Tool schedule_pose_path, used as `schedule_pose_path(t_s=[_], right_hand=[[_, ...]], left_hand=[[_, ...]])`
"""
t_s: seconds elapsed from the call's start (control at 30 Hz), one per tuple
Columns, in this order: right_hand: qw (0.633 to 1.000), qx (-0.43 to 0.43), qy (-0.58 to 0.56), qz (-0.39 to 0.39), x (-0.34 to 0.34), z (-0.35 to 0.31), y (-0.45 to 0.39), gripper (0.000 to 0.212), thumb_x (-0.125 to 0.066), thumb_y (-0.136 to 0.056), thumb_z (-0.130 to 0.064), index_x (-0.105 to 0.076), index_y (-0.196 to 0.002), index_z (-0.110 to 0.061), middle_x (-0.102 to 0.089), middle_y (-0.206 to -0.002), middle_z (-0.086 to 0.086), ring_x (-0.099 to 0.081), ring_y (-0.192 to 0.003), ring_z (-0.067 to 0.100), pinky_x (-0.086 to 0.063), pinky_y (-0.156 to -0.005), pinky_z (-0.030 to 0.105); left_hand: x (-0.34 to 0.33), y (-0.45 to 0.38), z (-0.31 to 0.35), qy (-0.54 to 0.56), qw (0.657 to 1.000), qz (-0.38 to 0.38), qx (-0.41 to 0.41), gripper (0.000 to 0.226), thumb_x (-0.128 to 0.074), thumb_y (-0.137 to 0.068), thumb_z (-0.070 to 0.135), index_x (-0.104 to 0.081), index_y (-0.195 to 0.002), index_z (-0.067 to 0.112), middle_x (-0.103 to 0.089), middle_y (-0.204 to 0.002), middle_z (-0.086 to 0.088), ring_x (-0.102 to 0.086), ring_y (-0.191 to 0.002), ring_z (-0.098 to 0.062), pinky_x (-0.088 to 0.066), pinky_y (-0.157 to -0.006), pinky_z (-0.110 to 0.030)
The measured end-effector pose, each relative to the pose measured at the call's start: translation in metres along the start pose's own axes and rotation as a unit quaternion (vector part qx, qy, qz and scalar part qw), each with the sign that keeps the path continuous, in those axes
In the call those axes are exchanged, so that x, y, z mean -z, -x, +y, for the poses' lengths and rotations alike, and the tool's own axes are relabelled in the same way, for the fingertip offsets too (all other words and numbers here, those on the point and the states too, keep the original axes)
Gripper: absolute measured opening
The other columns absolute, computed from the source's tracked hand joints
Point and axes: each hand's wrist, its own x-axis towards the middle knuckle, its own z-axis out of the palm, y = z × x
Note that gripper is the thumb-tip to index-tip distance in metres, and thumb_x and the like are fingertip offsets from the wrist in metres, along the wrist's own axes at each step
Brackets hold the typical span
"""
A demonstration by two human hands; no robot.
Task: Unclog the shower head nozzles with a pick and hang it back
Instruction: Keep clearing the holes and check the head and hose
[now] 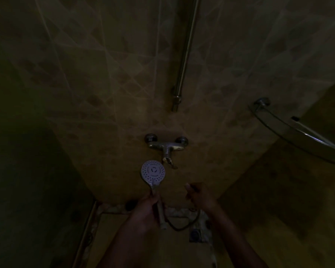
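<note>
White shower head (153, 171) stands upright above the left hand (147, 206), whose fingers wrap its handle; the right hand (198, 194) hovers just beside, fingers curled, grip unclear.

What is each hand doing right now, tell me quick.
Left hand: fingers curled round the shower head handle.
Right hand: cannot tell; too dark to see any pick.
</note>
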Motion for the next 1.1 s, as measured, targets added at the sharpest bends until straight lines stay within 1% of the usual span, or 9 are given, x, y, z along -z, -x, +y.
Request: schedule_pose_path(t_s=[0.07, 0.13, 0.3, 0.43, 0.57, 0.67, 0.77, 0.97, 1.1], right_hand=[[0.999, 0.01, -0.035, 0.014, 0.008, 0.008, 0.019, 0.041, -0.05, -0.095, -0.035, -0.055, -0.056, -0.024, -0.057, -0.053, -0.006, -0.051, -0.043, -0.001, -0.039, -0.049, 0.019], [0.996, 0.013, -0.081, 0.031, 0.014, 0.014, 0.04, 0.037, -0.052, -0.094, -0.031, -0.056, -0.059, -0.022, -0.057, -0.054, -0.006, -0.052, -0.049, 0.002, -0.038, -0.051, 0.02], [0.976, 0.047, -0.213, 0.025, 0.023, 0.031, 0.088, 0.026, -0.055, -0.094, -0.017, -0.057, -0.069, -0.01, -0.05, -0.062, 0.0, -0.046, -0.061, 0.009, -0.035, -0.053, 0.02], [0.969, 0.066, -0.234, 0.041, 0.033, 0.037, 0.115, 0.014, -0.06, -0.09, -0.008, -0.063, -0.076, -0.007, -0.054, -0.062, -0.006, -0.048, -0.058, 0.004, -0.039, -0.053, 0.016], [0.961, 0.059, -0.257, 0.079, 0.033, 0.042, 0.137, 0.004, -0.064, -0.086, -0.007, -0.068, -0.086, -0.008, -0.063, -0.065, -0.007, -0.055, -0.059, 0.003, -0.044, -0.057, 0.015], [0.952, 0.043, -0.287, 0.1, 0.031, 0.044, 0.149, 0.012, -0.065, -0.084, -0.003, -0.069, -0.087, -0.014, -0.07, -0.068, -0.005, -0.059, -0.061, 0.003, -0.047, -0.059, 0.019], [0.959, 0.053, -0.261, 0.093, 0.037, 0.046, 0.156, 0.008, -0.066, -0.085, -0.012, -0.071, -0.089, -0.016, -0.068, -0.07, -0.001, -0.059, -0.063, 0.007, -0.046, -0.059, 0.025], [0.956, 0.082, -0.259, 0.109, 0.047, 0.043, 0.163, 0.015, -0.067, -0.084, -0.007, -0.07, -0.08, -0.021, -0.06, -0.056, -0.008, -0.051, -0.053, 0.0, -0.04, -0.052, 0.014], [0.948, 0.052, -0.285, 0.132, 0.042, 0.047, 0.162, 0.007, -0.071, -0.081, -0.012, -0.073, -0.087, -0.014, -0.069, -0.066, -0.002, -0.057, -0.059, 0.004, -0.044, -0.054, 0.018]], left_hand=[[-0.011, 0.004, -0.007, 0.004, 1.0, -0.009, -0.004, 0.035, -0.045, -0.097, 0.012, -0.05, -0.13, 0.005, -0.069, -0.086, -0.016, -0.066, -0.075, -0.031, -0.053, -0.063, -0.037], [-0.022, 0.006, -0.013, 0.009, 1.0, -0.014, -0.01, 0.041, -0.045, -0.096, 0.011, -0.042, -0.137, 0.009, -0.064, -0.075, -0.013, -0.064, -0.065, -0.026, -0.053, -0.055, -0.035], [-0.054, 0.014, -0.019, -0.013, 0.998, -0.036, -0.04, 0.046, -0.04, -0.096, 0.006, -0.036, -0.142, 0.013, -0.059, -0.072, -0.011, -0.061, -0.059, -0.023, -0.053, -0.048, -0.029], [-0.079, 0.021, -0.021, 0.004, 0.996, -0.068, -0.064, 0.031, -0.041, -0.096, 0.003, -0.051, -0.12, 0.018, -0.054, -0.078, -0.009, -0.056, -0.065, -0.023, -0.054, -0.05, -0.03], [-0.1, 0.028, -0.025, 0.031, 0.988, -0.108, -0.109, 0.034, -0.039, -0.094, -0.005, -0.051, -0.117, 0.018, -0.05, -0.074, -0.007, -0.056, -0.059, -0.019, -0.055, -0.055, -0.032], [-0.117, 0.033, -0.03, 0.061, 0.979, -0.113, -0.157, 0.032, -0.039, -0.093, -0.004, -0.053, -0.109, 0.02, -0.049, -0.074, -0.005, -0.049, -0.065, -0.02, -0.049, -0.064, -0.033], [-0.131, 0.035, -0.035, 0.093, 0.971, -0.105, -0.195, 0.029, -0.038, -0.094, -0.003, -0.053, -0.102, 0.02, -0.048, -0.076, -0.006, -0.048, -0.065, -0.019, -0.052, -0.058, -0.028], [-0.141, 0.033, -0.043, 0.095, 0.965, -0.09, -0.228, 0.047, -0.038, -0.095, -0.002, -0.032, -0.139, 0.012, -0.049, -0.083, -0.005, -0.049, -0.072, -0.02, -0.054, -0.063, -0.029], [-0.142, 0.037, -0.047, 0.093, 0.963, -0.101, -0.233, 0.049, -0.036, -0.096, -0.001, -0.03, -0.141, 0.015, -0.049, -0.085, -0.006, -0.05, -0.074, -0.02, -0.055, -0.067, -0.031]])
